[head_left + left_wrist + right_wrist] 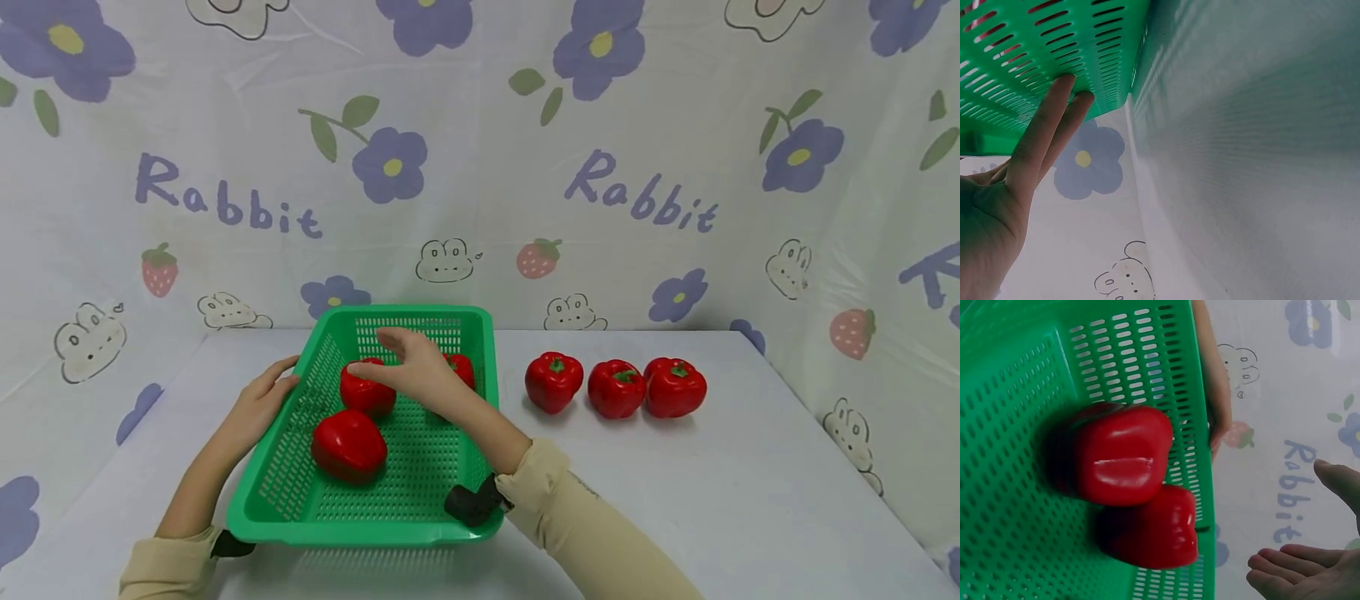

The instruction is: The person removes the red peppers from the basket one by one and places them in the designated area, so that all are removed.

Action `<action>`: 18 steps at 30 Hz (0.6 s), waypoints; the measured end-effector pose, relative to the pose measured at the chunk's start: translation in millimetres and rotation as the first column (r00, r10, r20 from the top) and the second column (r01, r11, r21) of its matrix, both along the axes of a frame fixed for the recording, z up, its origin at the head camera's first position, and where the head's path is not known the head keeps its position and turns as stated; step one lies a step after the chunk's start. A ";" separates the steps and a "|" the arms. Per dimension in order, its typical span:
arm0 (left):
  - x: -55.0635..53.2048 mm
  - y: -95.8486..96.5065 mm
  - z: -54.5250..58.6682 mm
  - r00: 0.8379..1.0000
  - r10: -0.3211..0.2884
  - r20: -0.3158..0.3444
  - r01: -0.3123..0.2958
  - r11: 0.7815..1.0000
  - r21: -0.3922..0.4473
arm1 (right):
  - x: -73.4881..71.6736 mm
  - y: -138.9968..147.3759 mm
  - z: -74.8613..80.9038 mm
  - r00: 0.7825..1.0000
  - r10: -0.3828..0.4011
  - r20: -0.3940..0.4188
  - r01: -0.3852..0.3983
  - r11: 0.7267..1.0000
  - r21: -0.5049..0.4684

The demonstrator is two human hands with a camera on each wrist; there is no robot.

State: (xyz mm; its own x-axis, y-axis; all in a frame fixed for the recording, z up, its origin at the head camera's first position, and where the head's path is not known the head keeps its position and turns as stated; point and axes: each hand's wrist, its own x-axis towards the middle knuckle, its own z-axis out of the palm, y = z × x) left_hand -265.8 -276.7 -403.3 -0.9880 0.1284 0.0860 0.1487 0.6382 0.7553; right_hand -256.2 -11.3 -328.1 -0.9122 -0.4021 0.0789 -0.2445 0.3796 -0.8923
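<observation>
A green plastic basket (pixel 367 535) with slotted walls holds three red bell peppers. One bell pepper (pixel 349 447) lies on its side near the left wall, with another bell pepper (pixel 372 398) just behind it. The third bell pepper (pixel 461 368), at the back right, is partly hidden by my right forearm. My right hand (pixel 420 367) is over the basket with thumb and fingers spread, holding nothing. Against the basket's left side rests my left hand (pixel 262 398); in the left wrist view its straight fingers (pixel 1054 119) touch the outer slotted wall.
On the white table (pixel 675 500), right of the basket, three more red peppers stand in a row: a left pepper (pixel 553 383), a middle pepper (pixel 617 390) and a right pepper (pixel 675 389). A patterned curtain (pixel 480 208) hangs behind and along the sides.
</observation>
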 end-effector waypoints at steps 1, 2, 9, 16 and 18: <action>0.1 -0.2 -0.1 1.000 -0.001 0.001 0.001 1.000 0.003 | -0.9 -2.2 -1.1 1.000 0.011 0.004 -0.011 1.000 0.015; 0.1 -0.5 0.0 1.000 -0.001 0.001 0.001 1.000 0.003 | -1.4 -4.3 -2.1 1.000 0.019 0.013 -0.019 0.999 0.028; -0.4 -2.2 -0.4 1.000 -0.011 0.005 0.011 1.000 0.009 | -3.6 -17.0 -9.2 0.993 0.080 0.087 -0.090 0.989 0.120; -0.2 -1.1 -0.1 1.000 -0.012 0.005 0.012 1.000 0.008 | -5.3 -23.2 -13.6 0.989 0.090 0.118 -0.108 0.981 0.161; -0.3 -0.6 -0.1 1.000 -0.011 0.009 0.011 1.000 0.011 | -4.9 -23.2 -13.8 0.988 0.092 0.126 -0.110 0.984 0.143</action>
State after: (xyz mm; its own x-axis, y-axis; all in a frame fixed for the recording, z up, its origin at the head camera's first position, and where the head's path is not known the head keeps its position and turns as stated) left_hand -266.1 -277.3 -403.4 -0.9873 0.1381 0.0789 0.1489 0.6285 0.7634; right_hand -261.2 -34.5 -342.0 -0.8654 -0.4920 -0.0955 -0.1841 0.4895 -0.8524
